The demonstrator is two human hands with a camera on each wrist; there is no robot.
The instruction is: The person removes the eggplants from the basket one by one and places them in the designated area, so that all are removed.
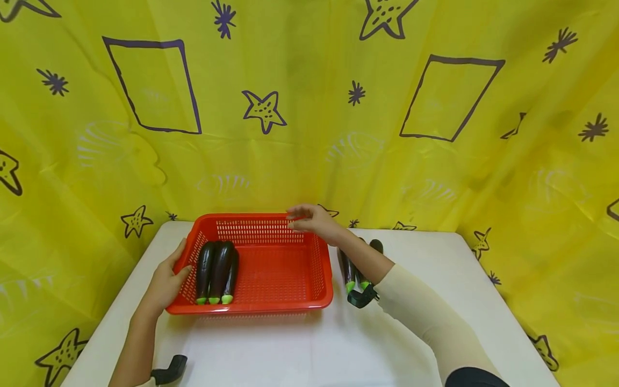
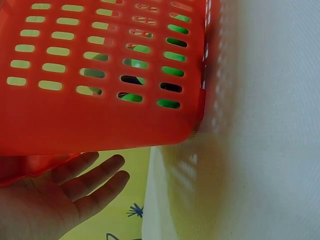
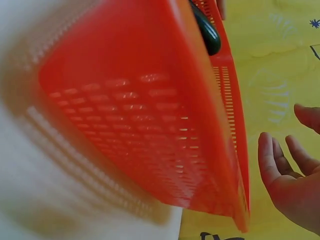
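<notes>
A red plastic basket point(image 1: 271, 269) with slotted walls stands on the white table. Three dark eggplants point(image 1: 220, 271) with green ends lie side by side at its left. My left hand point(image 1: 166, 282) holds the basket's left rim, thumb over the edge and fingers along the outside; the left wrist view shows those fingers point(image 2: 95, 182) stretched out below the rim. Over the back right corner hovers my right hand point(image 1: 314, 221), its fingers loosely bent with nothing between them. In the right wrist view that hand point(image 3: 295, 175) appears beside the rim, apart from it.
More eggplants point(image 1: 349, 271) lie on the table to the right of the basket, partly hidden under my right forearm. A yellow curtain point(image 1: 309, 161) with stars and shells surrounds the white table point(image 1: 425, 269) at the back and sides.
</notes>
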